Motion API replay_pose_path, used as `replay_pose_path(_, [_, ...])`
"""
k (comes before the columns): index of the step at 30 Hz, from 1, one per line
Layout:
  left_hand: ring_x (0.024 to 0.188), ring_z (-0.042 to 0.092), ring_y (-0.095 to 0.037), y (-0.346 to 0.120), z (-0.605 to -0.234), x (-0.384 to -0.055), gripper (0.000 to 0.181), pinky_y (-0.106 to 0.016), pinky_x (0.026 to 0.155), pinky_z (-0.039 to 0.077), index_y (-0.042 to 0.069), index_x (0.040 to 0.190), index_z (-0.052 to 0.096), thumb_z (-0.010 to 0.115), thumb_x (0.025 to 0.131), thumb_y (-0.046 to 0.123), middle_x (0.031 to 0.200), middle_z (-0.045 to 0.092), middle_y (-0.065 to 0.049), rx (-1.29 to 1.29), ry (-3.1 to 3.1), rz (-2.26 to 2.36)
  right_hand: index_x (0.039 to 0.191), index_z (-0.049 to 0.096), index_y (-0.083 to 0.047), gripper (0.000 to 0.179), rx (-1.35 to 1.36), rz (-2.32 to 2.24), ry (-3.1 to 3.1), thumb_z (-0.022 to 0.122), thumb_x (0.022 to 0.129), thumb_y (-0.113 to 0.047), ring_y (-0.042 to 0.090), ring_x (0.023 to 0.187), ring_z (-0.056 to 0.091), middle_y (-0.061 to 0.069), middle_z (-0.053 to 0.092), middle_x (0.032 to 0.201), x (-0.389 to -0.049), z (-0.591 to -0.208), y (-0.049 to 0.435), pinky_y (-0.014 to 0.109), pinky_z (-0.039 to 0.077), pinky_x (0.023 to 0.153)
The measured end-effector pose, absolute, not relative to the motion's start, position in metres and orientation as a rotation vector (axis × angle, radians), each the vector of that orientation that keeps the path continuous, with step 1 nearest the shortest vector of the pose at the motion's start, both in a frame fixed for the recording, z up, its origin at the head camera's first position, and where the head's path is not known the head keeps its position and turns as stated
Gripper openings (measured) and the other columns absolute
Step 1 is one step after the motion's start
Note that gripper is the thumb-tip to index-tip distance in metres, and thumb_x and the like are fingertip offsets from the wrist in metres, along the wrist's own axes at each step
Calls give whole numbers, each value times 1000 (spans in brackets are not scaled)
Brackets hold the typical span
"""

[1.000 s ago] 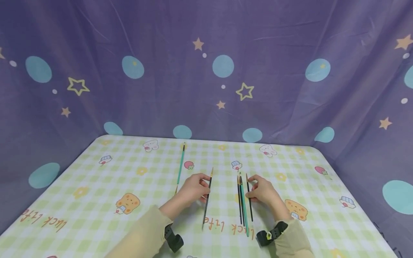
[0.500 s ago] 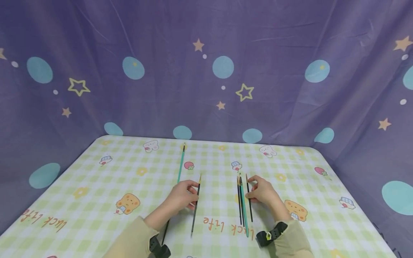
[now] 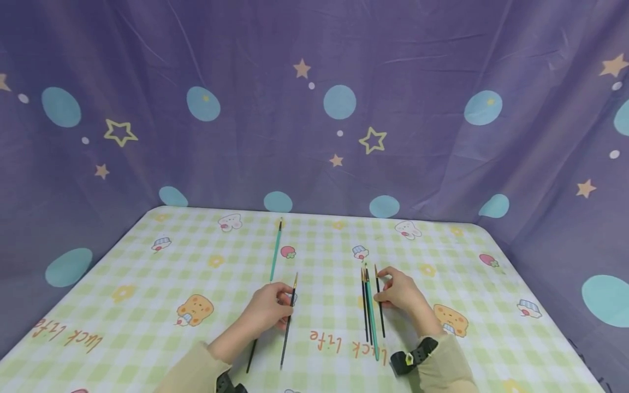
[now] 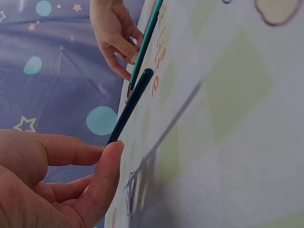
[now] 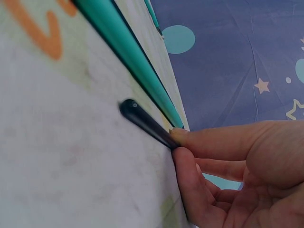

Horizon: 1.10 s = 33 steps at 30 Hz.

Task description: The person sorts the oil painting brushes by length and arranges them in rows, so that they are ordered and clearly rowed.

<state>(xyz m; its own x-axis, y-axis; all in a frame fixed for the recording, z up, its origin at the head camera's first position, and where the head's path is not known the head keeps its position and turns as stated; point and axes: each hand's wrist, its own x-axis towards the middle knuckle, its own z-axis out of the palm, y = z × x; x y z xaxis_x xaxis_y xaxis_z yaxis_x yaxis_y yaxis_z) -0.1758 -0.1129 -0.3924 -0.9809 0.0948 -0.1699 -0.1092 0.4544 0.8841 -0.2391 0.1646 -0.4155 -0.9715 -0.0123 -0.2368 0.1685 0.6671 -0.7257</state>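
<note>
My left hand (image 3: 267,308) pinches a thin black paintbrush (image 3: 285,339) between thumb and fingers, bristles pointing away. In the left wrist view its dark handle (image 4: 130,109) stands off the tablecloth, casting a separate shadow. With thumb and fingertips, my right hand (image 3: 403,292) holds another black paintbrush (image 3: 383,322) low at the cloth; its rounded handle end (image 5: 135,110) shows in the right wrist view. Just left of it lie a teal paintbrush (image 3: 372,314) and black paintbrushes (image 3: 365,316), side by side.
Left of centre, a second teal paintbrush (image 3: 277,248) lies on the checked tablecloth (image 3: 324,300). The handle of one more black brush (image 3: 252,355) shows beside my left forearm, which hides its other end. A purple curtain (image 3: 314,180) hangs behind the table.
My left hand has moved left and nearer to me with its black paintbrush, passing over the brushes on that side. My right hand has stayed where it was.
</note>
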Motion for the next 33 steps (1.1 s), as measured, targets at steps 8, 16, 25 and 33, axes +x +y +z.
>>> replay_pose_path(8, [52,55,-17,-119,-394,-170,37,-33,45,52,-7,114,53,58,77,-7,82,52,-11,-46,2495,1561,119,49,-4,52,130,-1196,2659,72,73,-3,14,58,52,11,49,85,-239,-416,165,24,50,51])
replay_pose_path(16, [48,53,-14,-126,-398,-168,36,-31,44,51,-8,111,54,59,75,-8,78,50,-8,-64,2527,1517,118,50,-4,51,134,-1193,2649,72,72,-3,14,58,52,10,49,84,-239,-414,164,23,49,51])
replay_pose_path(25, [43,53,-12,-130,-399,-168,36,-28,43,50,-7,108,57,60,72,-9,73,51,-6,-84,2635,1400,118,50,-4,51,122,-1158,2676,72,73,-4,14,58,52,9,49,81,-240,-417,165,23,47,50])
replay_pose_path(33, [42,54,-12,-128,-395,-168,32,-25,41,48,-6,104,59,60,72,-6,71,51,-4,-61,2743,1272,118,50,-4,51,123,-1171,2667,72,72,-4,14,58,51,9,49,82,-240,-417,165,24,48,50])
